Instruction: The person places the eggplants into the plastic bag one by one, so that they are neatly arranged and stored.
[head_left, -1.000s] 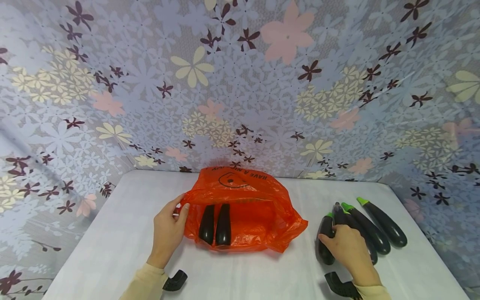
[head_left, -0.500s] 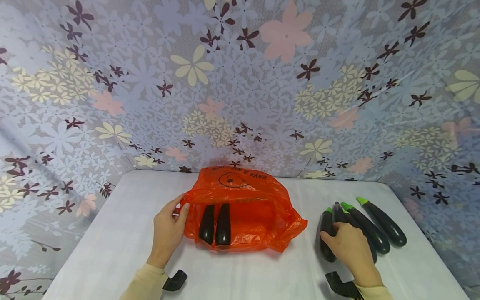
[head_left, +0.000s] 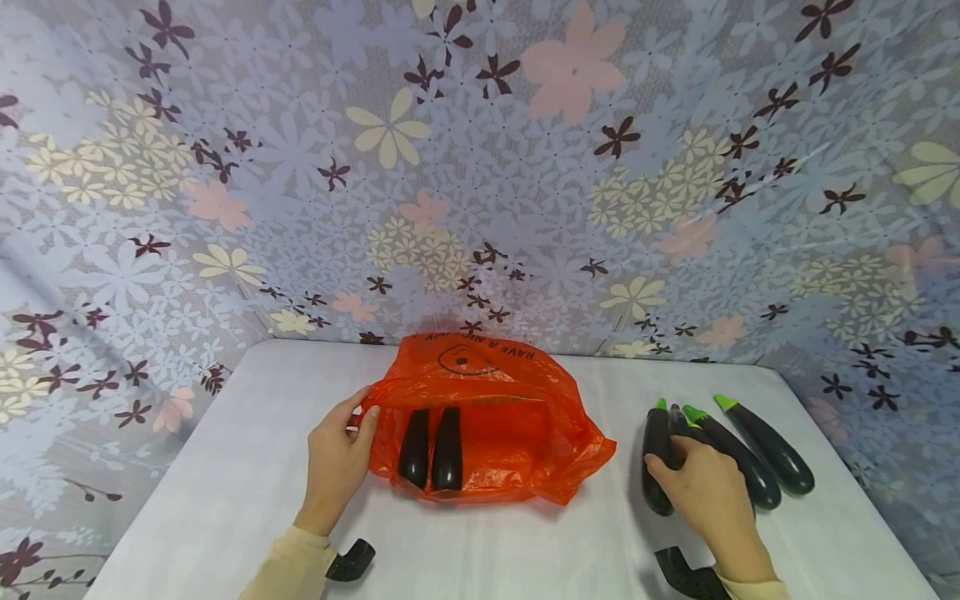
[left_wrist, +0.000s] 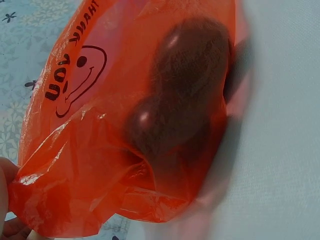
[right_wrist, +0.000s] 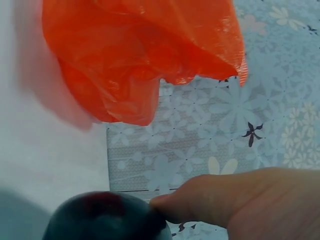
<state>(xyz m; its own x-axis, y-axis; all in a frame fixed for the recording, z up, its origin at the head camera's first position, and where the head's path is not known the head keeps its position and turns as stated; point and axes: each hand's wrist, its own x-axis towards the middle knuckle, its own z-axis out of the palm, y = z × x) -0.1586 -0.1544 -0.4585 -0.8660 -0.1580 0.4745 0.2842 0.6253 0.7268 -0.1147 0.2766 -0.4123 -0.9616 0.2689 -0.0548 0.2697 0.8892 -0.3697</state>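
White table (head_left: 202, 492) with a red bag (head_left: 506, 446) lying near its far edge, mouth open toward the person, unmoved over the last second. The left hand (head_left: 341, 458) pinches the left end of the mouth, also unmoved. The right hand (head_left: 708, 492), back upward, has shifted slightly away from the person, and the eggplant (head_left: 657, 437) gripped between thumb and fingers has shifted with it, beside the others (head_left: 772, 450) at right. This one seems to be the next for the bag, where two eggplants (head_left: 447, 450) already lie side by side; whether it is lifted, I cannot tell.
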